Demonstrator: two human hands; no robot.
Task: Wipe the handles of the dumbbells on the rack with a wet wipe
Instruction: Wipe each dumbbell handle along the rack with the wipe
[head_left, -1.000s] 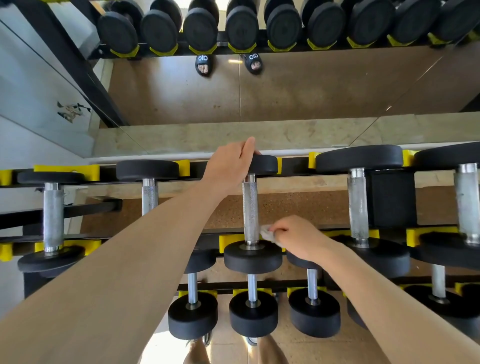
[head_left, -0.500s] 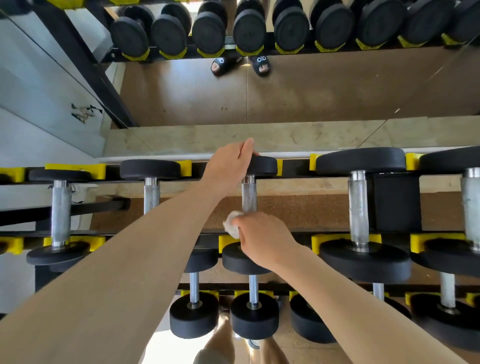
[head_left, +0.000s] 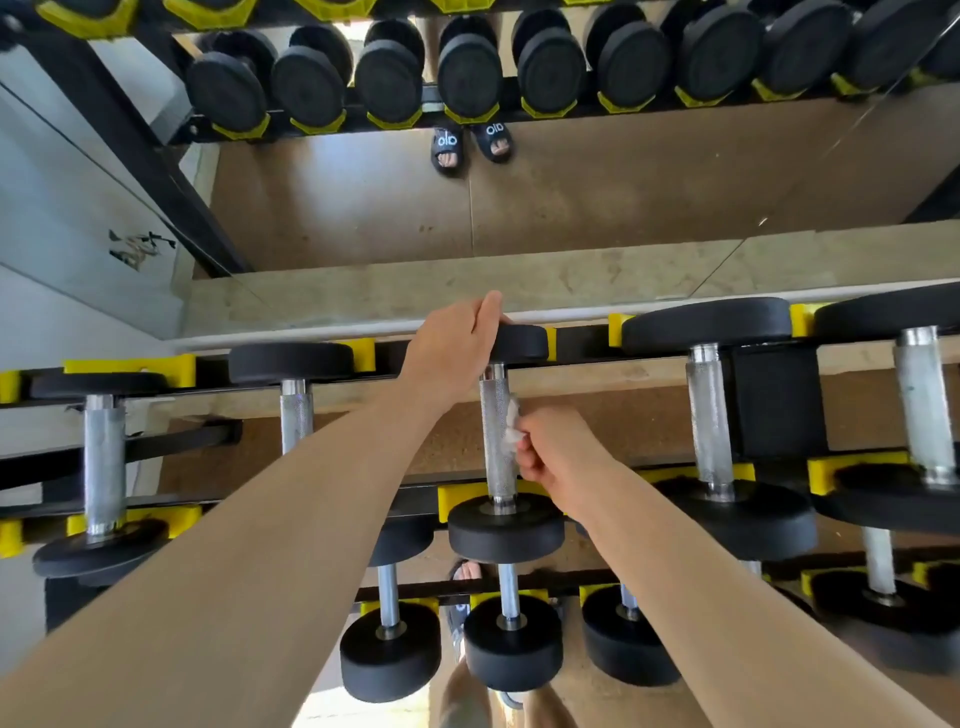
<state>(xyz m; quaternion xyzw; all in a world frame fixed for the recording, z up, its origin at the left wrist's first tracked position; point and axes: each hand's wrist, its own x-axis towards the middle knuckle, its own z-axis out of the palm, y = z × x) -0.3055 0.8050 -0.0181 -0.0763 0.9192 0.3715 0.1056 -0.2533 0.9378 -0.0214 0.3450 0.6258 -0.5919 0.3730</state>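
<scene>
Left hand: the left hand (head_left: 457, 345) lies over the far black head (head_left: 522, 343) of the middle dumbbell, fingers bent over its rim and holding it.
Right hand: the right hand (head_left: 558, 449) is curled tight around a crumpled wet wipe (head_left: 513, 425), gripping it, and presses the wipe against the right side of the handle.
Wet wipe: white, bunched, showing only at the fingertips of the right hand, touching the upper half of the handle just below the left hand.
Handle: the knurled steel handle (head_left: 496, 431) runs straight between the two hands' positions, from the far head under the left hand down to the near head (head_left: 506, 527) just below the right hand.
Rack: the black rack (head_left: 291, 501) with yellow cradles carries the dumbbells across both forearms' width.
Left of the left arm: two smaller dumbbells (head_left: 104, 452) rest in their cradles, well apart from either hand.
Right of the right hand: two larger dumbbells (head_left: 711, 415) with broad heads sit beside it, untouched.
Below the forearms: a lower row of dumbbells (head_left: 511, 639) sits on the next tier.
Beyond the left hand: a mirror (head_left: 571, 208) shows a row of dumbbell heads and two black slides (head_left: 470, 143).
</scene>
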